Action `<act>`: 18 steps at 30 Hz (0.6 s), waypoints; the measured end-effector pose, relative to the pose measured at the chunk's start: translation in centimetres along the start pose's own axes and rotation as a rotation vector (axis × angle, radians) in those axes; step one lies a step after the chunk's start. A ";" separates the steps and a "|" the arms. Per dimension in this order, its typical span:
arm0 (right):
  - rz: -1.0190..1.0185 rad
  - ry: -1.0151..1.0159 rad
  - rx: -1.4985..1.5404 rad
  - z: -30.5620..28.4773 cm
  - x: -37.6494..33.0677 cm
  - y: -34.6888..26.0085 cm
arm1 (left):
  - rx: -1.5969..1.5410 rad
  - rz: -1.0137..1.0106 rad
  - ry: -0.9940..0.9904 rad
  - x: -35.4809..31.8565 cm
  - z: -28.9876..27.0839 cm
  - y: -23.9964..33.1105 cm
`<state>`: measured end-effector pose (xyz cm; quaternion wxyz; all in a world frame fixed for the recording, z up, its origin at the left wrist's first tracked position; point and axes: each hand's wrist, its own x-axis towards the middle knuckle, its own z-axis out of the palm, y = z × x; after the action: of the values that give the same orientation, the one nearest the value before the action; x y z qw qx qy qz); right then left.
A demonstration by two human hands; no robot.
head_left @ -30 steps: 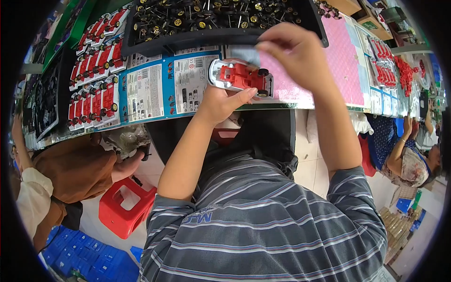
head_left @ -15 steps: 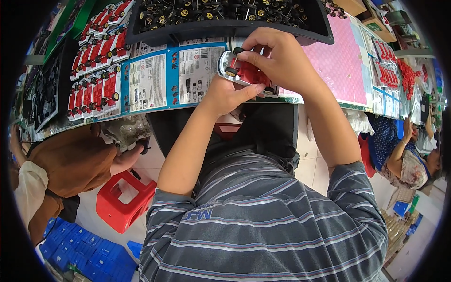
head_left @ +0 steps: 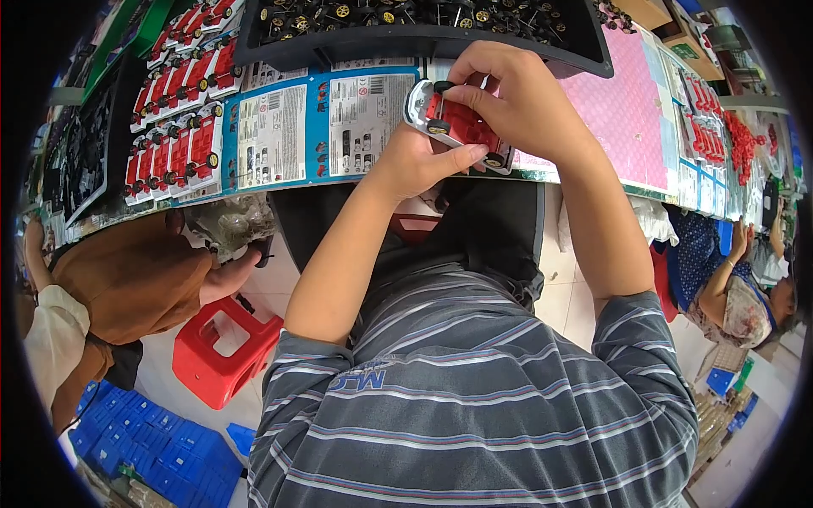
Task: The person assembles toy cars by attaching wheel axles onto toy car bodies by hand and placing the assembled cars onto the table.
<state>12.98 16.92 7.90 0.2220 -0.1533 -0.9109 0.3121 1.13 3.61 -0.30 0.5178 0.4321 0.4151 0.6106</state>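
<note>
Over the table's near edge I hold a toy car [head_left: 466,124], its red underside up and part of its white body showing at one end. Black wheels with gold hubs stick out at its sides. My left hand [head_left: 415,167] is closed around the car from below, its thumb along the near side. From the far right my right hand [head_left: 527,100] grips it too, thumb and fingers near the wheel at the far left corner. The right palm covers part of the car. Just beyond the hands stands a black bin [head_left: 373,56] full of black wheels on axles [head_left: 406,13].
Rows of red-and-white toy cars [head_left: 174,157] lie at the left. Printed card sheets [head_left: 271,135] and a pink sheet [head_left: 610,114] cover the tabletop. Further right are red parts [head_left: 741,144]. People sit on both sides, and a red stool [head_left: 224,360] stands at the lower left.
The whole view has shifted slightly, so the table and bin sit a little further right. Both hands keep hold of the toy car, with little change in their grip.
</note>
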 end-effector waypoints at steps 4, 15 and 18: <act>0.043 0.041 -0.024 0.3 -0.2 -0.4 | -0.018 0.020 0.016 0.2 0.3 0.0; 0.128 0.153 0.101 -2.2 -3.0 1.8 | -0.187 -0.046 0.217 -3.5 -2.7 1.5; 0.323 0.213 -0.034 -1.4 -6.5 6.2 | 0.029 -0.032 0.530 -6.6 -5.4 2.4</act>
<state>20.10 19.54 2.94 0.2617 -0.3332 -0.8510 0.3102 -4.14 -3.59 -0.17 0.3945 0.2580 0.5518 0.6879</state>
